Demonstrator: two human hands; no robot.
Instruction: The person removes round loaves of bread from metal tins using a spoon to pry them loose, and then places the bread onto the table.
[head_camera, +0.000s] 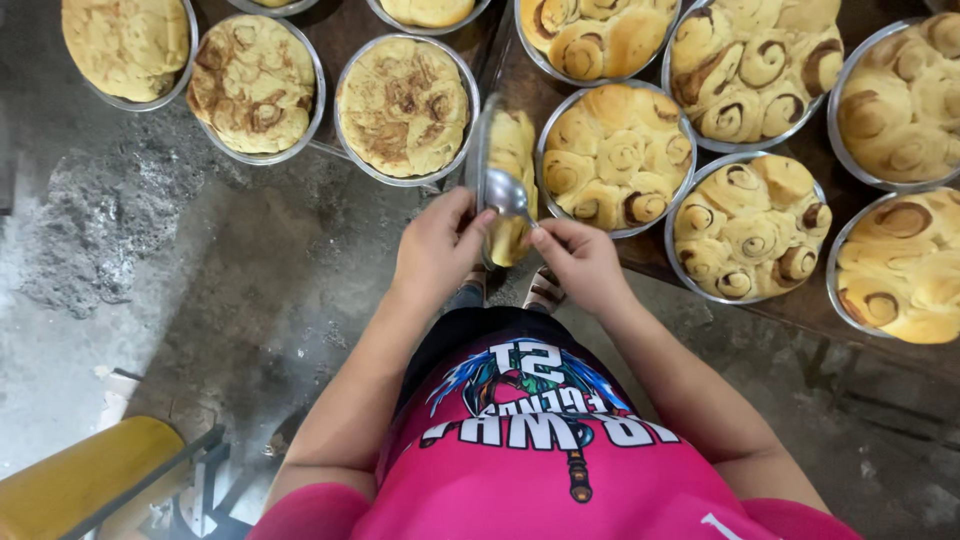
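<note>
Bottom centre: pink shirt (540, 470) with a printed front, soft knit, seen from above; both bare forearms reach up the frame from it.

Bottom left: yellow rounded object (80, 480) beside a dark metal frame, on the floor (200, 300), which is rough grey concrete with a pale ashy patch at left.

Centre, left hand (437, 245): fingers clamped on the rim of the pan (482, 150), thumb against its edge. The pan is tipped up on edge, nearly vertical, open side facing right, likely so that its contents can be worked free. Thin round metal, shiny and dented.

Centre, right hand (580, 262): fingers closed together on the handle of a spoon (507, 192), polished steel, bowl pushed in at the pan's rim between metal and bread, as if to pry.

In the pan: bread (512, 180), golden, soft-looking, upright along with the pan, just above and between both hands, at the near edge of the table.

Upper half: table (790, 320), dark worn wood, carrying many like pans set close, rims nearly touching. Upper right, rolls (615, 160) face up: domed spirals, glossy brown tops, dark filling in the swirls. Upper left, flat loaves (403, 105): pale, pitted, blotched brown surfaces with faint spiral marks, apparently undersides turned upward.
</note>
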